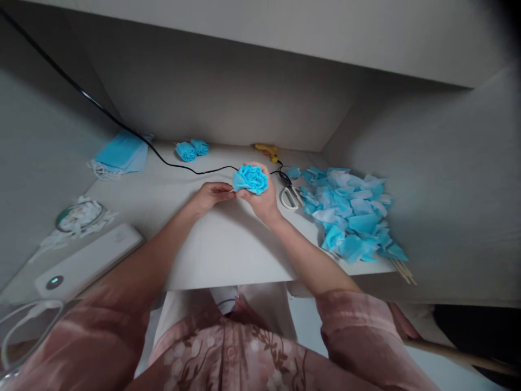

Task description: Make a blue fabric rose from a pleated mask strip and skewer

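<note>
A ruffled blue flower (251, 179), made of mask-like fabric, is cupped in my right hand (262, 202), whose fingers wrap behind the petals with the thumb at the base. My left hand (214, 196) pinches the thin wooden stick that comes out of the flower's left side. Most of the stick is hidden by the fingers. Two finished-looking blue flowers (187, 151) lie at the back of the table, beyond my left hand. To the right of my right hand lie white-handled scissors (289, 199), and behind it a yellow glue gun (267, 151).
A heap of blue and white fabric pieces (352, 209) covers the right side, with wooden sticks (404, 270) poking out. At left are blue face masks (122, 152), a roll with white strips (80, 216) and a white power bank (91, 258). A black cable (175, 165) crosses behind my hands.
</note>
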Demonstrator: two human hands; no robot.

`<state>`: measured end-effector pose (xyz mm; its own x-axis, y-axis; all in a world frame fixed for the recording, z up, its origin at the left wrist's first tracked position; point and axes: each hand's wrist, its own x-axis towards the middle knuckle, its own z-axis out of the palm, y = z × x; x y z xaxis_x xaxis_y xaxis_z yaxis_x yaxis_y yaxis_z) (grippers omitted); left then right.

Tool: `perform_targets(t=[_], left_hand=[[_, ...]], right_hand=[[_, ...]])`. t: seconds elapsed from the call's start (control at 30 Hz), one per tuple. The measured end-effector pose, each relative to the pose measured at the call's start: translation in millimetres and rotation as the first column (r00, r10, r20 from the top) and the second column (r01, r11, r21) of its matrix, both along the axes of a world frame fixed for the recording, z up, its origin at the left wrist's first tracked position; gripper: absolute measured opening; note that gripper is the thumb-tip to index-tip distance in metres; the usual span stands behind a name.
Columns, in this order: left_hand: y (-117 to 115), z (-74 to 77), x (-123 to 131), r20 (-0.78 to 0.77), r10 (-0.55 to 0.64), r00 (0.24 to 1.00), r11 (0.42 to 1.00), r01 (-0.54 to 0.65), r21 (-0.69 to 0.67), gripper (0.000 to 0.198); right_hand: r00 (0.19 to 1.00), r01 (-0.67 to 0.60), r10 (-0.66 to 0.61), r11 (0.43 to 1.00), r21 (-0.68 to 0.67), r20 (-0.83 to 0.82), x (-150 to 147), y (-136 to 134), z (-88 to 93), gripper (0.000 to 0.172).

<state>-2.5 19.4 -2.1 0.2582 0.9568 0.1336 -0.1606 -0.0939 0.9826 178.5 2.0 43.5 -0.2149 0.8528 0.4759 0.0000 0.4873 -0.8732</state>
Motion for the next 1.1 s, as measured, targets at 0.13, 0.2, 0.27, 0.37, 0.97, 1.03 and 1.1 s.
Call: perform_targets(t=[0.13, 0.2, 0.27, 0.37, 0.97, 1.03, 1.1], left_hand=[[5.4, -5.8, -7.3, 0.015, 0.041, 0.999, 0.999, -0.041, 0.025, 0.036], [8.4, -9.0, -10.8, 0.003, 0.047, 0.999, 0.997, -0.047, 0.056, 0.03], [9.3, -10.8, -12.0, -0.005, 0.034, 0.999, 0.997, -0.033, 0.066, 0.028], [6.1, -9.0, -9.6, -0.015, 0.001, 1.0, 1.0, -0.001, 0.021, 0.034], [13.3, -8.7, -8.6, 0.002, 0.149, 0.989, 0.982, -0.148, 0.116, 0.041], [13.7, -8.1, -8.8, 0.031, 0.19, 0.981, 0.975, -0.193, 0.11, 0.043], [13.9, -7.8, -8.6, 0.045, 0.214, 0.976, 0.97, -0.218, 0.108, 0.045]], right_hand=[[0.985, -0.161, 0.154, 0.981, 0.106, 0.074, 1.1, 6.0, 3.3, 0.137], [0.983, -0.167, 0.155, 0.976, 0.139, 0.095, 2.7, 8.3, 5.3, 0.142], [0.985, -0.141, 0.127, 0.982, 0.127, 0.117, 3.5, 9.0, 7.0, 0.144], [0.984, -0.124, 0.112, 0.989, 0.081, 0.14, 2.2, 7.8, 8.3, 0.144], [0.972, -0.139, 0.111, 0.982, 0.129, 0.205, -0.5, -9.9, 11.7, 0.135], [0.963, -0.193, 0.151, 0.965, 0.178, 0.223, -0.2, -4.7, 13.4, 0.142], [0.958, -0.212, 0.158, 0.952, 0.222, 0.239, 1.3, 2.8, 12.8, 0.144]])
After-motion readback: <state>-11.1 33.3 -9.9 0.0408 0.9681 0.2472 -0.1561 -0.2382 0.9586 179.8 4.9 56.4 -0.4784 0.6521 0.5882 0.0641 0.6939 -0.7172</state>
